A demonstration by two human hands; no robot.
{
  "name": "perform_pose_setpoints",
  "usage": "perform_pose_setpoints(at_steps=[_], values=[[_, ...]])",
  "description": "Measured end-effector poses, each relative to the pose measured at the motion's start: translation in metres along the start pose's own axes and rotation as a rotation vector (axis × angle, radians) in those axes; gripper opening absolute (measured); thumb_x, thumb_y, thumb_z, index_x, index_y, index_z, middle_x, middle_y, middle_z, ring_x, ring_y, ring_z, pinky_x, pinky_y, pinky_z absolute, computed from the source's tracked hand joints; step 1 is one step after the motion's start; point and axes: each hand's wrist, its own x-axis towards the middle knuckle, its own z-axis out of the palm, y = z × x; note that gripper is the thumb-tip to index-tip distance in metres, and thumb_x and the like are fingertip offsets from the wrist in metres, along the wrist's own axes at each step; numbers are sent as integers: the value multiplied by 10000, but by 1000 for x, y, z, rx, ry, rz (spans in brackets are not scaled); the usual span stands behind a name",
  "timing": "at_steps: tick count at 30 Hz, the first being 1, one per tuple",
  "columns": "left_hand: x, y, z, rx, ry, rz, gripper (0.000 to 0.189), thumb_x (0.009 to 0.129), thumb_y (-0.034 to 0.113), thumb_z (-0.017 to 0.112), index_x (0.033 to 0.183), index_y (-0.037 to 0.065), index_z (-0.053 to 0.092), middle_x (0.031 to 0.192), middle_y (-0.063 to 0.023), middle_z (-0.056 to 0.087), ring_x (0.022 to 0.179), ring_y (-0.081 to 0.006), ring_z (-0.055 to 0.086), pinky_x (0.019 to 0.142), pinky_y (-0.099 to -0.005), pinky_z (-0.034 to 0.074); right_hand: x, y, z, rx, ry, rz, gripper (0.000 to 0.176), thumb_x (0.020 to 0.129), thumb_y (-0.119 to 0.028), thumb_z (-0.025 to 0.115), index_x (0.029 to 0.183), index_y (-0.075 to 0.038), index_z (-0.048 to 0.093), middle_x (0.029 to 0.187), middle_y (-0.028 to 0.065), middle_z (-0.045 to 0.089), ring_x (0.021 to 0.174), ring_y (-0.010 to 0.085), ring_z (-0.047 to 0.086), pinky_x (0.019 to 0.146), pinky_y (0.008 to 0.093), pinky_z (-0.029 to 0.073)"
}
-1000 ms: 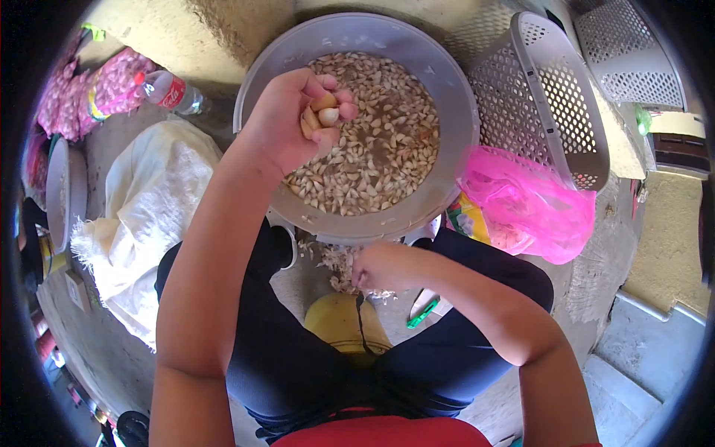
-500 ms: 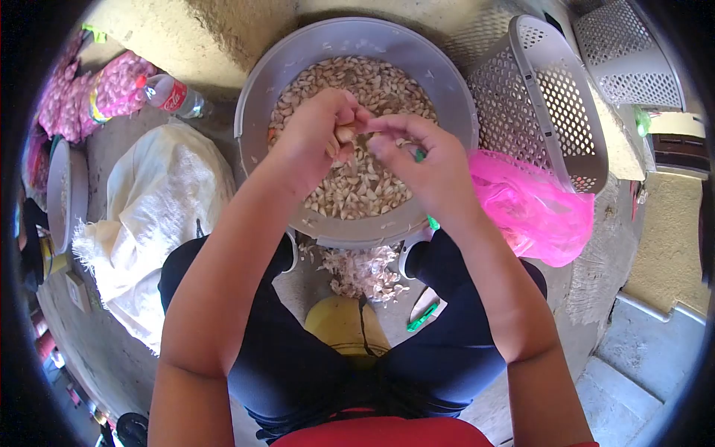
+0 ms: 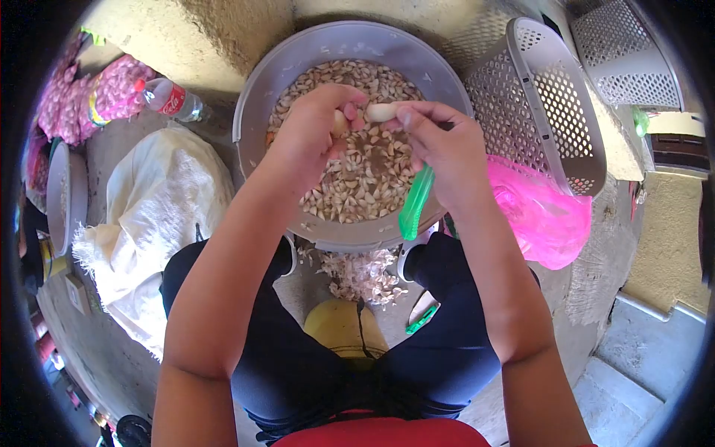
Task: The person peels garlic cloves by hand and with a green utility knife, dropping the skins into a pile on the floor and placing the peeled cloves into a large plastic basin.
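Many garlic cloves [image 3: 361, 182] lie in liquid in a large grey basin [image 3: 257, 82]. Over the basin, my left hand [image 3: 316, 130] is curled around some garlic cloves [image 3: 340, 124]. Just to its right, my right hand [image 3: 443, 141] pinches a pale peeled clove [image 3: 382, 112] between thumb and fingers. A green-handled tool [image 3: 417, 201] hangs down from under the right palm; its other end is hidden by the hand. Below the basin, a heap of garlic skins [image 3: 361, 276] lies on the floor.
A white sack [image 3: 164, 179] and a cola bottle [image 3: 173, 100] are at the left, near net bags of bulbs [image 3: 123, 86]. On the right are a pink bag [image 3: 536, 216] and grey perforated baskets [image 3: 555, 97]. A second green-handled tool [image 3: 423, 319] lies near the right foot.
My right hand has turned and shifted slightly right, now showing the pale clove at its fingertips. The green handle has swung into full view beneath it. My left hand stays nearly in place.
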Motion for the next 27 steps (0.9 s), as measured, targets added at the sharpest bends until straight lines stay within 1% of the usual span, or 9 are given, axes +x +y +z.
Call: perform_pose_setpoints(at_steps=[3, 5, 9, 12, 15, 17, 20, 23, 27], values=[[-8, 4, 6, 169, -114, -25, 192, 830, 263, 509, 847, 74, 540, 644, 31, 469, 544, -30, 438, 361, -164, 252, 1, -3, -3, 13, 27, -39, 185, 773, -138, 583, 873, 11, 629, 693, 38, 613, 440, 35, 444, 382, 170, 358], [-13, 7, 9, 180, -144, -11, 220, 837, 288, 512, 858, 71, 543, 646, 34, 468, 537, -19, 436, 354, -151, 240, -1, -5, -4, -43, 53, -43, 181, 776, -137, 579, 871, 8, 631, 692, 42, 611, 445, 37, 450, 392, 177, 373], [-11, 3, 10, 250, -158, -55, 261, 843, 331, 515, 838, 71, 539, 644, 35, 464, 512, -14, 419, 343, -132, 235, -6, -5, 0, -238, 131, -157, 164, 765, -119, 578, 854, 10, 626, 678, 46, 605, 501, 57, 488, 459, 207, 410], [-13, 0, 10, 119, -261, -216, 268, 849, 338, 509, 831, 71, 522, 663, 30, 455, 531, -20, 418, 338, -128, 246, -8, -1, 3, -315, 182, -306, 135, 749, -102, 582, 818, 10, 615, 664, 55, 596, 549, 80, 515, 509, 230, 426], [-14, 0, 12, -5, -337, -171, 251, 859, 319, 496, 837, 69, 502, 686, 22, 438, 558, -26, 412, 337, -127, 250, -7, 4, 2, -341, 190, -421, 104, 734, -87, 585, 772, 10, 595, 658, 67, 586, 567, 99, 525, 533, 242, 430], [-15, 0, 10, -11, -384, -171, 246, 862, 311, 492, 854, 65, 496, 693, 21, 425, 572, -28, 407, 338, -126, 253, -7, 3, 2, -359, 171, -486, 95, 728, -84, 588, 749, 9, 581, 659, 75, 581, 559, 108, 524, 531, 242, 430], [-15, 2, 5, 0, -450, -168, 248, 863, 314, 491, 862, 66, 494, 690, 26, 408, 572, -24, 387, 342, -123, 255, -7, 0, 1, -373, 132, -481, 92, 722, -80, 592, 737, 8, 571, 647, 61, 573, 556, 107, 519, 528, 242, 428], [-14, 3, 3, 19, -508, -165, 258, 859, 323, 493, 871, 66, 497, 684, 35, 397, 563, -16, 368, 347, -119, 259, -9, -6, -2, -348, 38, -338, 89, 730, -82, 593, 751, 2, 575, 639, 40, 567, 543, 91, 509, 498, 222, 409], [-14, 7, 2, 6, -557, -185, 276, 854, 337, 497, 889, 63, 501, 683, 41, 390, 558, -7, 352, 352, -113, 260, -15, -14, 0, -41, -76, -128, 95, 758, -100, 584, 784, -8, 579, 644, 18, 556, 495, 61, 473, 443, 191, 373]])
